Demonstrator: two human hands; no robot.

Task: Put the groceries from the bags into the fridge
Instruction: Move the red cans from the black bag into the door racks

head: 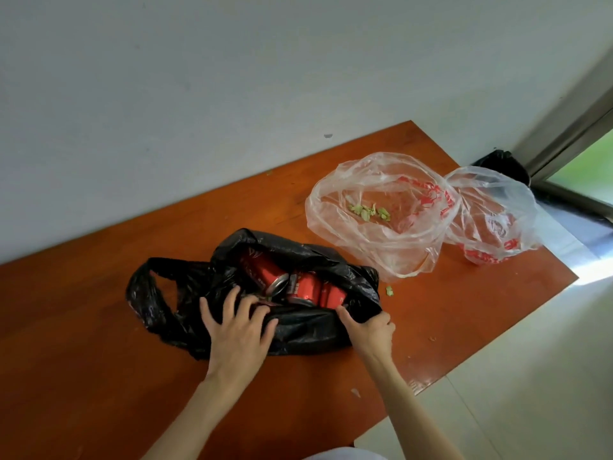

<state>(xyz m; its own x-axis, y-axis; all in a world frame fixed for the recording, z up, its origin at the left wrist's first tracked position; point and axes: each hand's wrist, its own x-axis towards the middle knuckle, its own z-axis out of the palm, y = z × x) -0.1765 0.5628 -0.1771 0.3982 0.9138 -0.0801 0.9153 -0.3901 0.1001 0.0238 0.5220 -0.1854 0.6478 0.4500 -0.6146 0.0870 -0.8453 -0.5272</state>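
Your left hand (237,330) fingers spread, pressing black bag (252,290) mouth down | right hand (368,327) pinching bag rim at 3 o'clock, holding it open | red cans (292,283) exposed inside, on table (83,360) | fridge unseen.

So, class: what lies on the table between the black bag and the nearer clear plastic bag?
In the head view, a small green vegetable scrap lies on the bare orange table between the black bag and the clear bag.
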